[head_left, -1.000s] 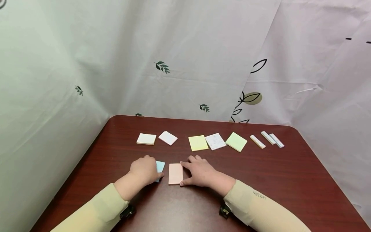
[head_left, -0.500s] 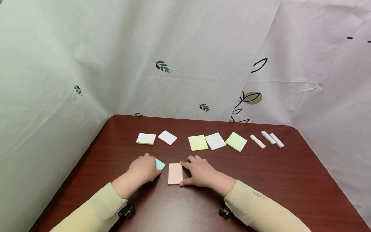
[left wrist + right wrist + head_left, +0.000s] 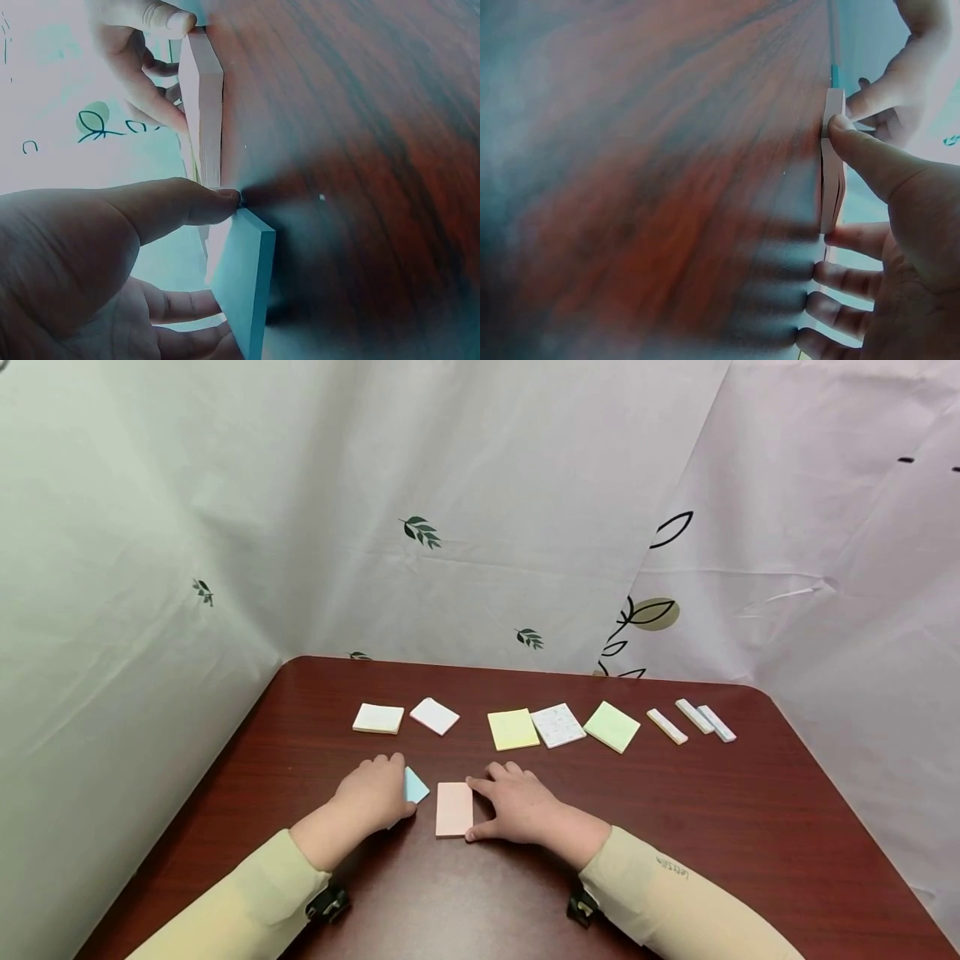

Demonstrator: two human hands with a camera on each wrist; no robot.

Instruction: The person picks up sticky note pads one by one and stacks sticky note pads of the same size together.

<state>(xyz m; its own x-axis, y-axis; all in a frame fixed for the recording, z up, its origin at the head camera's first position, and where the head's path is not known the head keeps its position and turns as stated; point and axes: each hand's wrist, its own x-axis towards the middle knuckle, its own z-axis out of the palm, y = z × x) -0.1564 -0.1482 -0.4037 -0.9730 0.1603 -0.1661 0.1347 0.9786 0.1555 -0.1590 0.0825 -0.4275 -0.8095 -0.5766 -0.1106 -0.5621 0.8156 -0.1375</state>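
My left hand (image 3: 369, 792) pinches a blue sticky note pad (image 3: 414, 787) between thumb and fingers. The pad lies slanted, and the hand covers much of it. In the left wrist view, the thumb touches one corner of the blue pad (image 3: 246, 277), with the fingers on its far side. My right hand (image 3: 519, 806) holds a pink sticky note pad (image 3: 454, 810) at its right edge. In the right wrist view, the thumb is on the near end of the pink pad (image 3: 831, 180) and the index finger at its other end. A narrow gap separates the two pads.
Along the back of the brown table (image 3: 675, 827) lie two whitish pads (image 3: 378, 719), a yellow pad (image 3: 513, 730), a patterned white pad (image 3: 558, 726) and a green pad (image 3: 612, 727). Narrow note strips (image 3: 667, 727) lie at the right. A pale curtain (image 3: 480, 527) hangs behind.
My left hand has shifted slightly left and away from me, turning the blue pad clockwise so that one corner points right. The right hand and the pink pad have stayed in place.
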